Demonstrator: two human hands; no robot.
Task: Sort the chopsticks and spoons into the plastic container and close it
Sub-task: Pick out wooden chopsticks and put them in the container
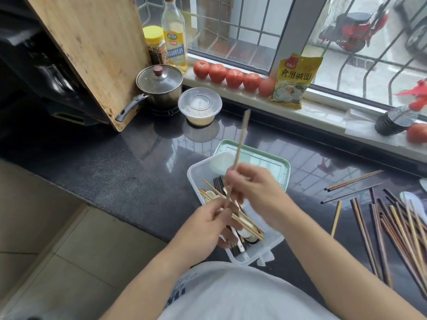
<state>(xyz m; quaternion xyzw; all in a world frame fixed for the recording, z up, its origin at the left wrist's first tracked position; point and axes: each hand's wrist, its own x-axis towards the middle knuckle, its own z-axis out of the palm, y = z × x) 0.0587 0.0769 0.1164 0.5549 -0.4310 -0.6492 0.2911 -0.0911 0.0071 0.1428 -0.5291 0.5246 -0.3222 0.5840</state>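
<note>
One pale chopstick (240, 146) upright, gripped by right hand (251, 190) and left hand (208, 224) fingers, above open plastic container (196, 172) at bench front edge, one lid (265, 158) behind, perhaps twenty loose chopsticks (381, 227) toward right edge.

The dark table (129, 162) carried a white plastic container (196, 172), loose chopsticks (379, 225), a lidded tub (199, 105) and a pot (159, 86).

The yellow packet (296, 82) leaning against the window on the sill, just right of the row of tomatoes (233, 77), reads "食用碱面" in dark characters. Left of the tomatoes, the tall oil-coloured bottle (173, 33) carries a label reading "精制料酒". Its smaller brand mark above that is too blurred to read.
</note>
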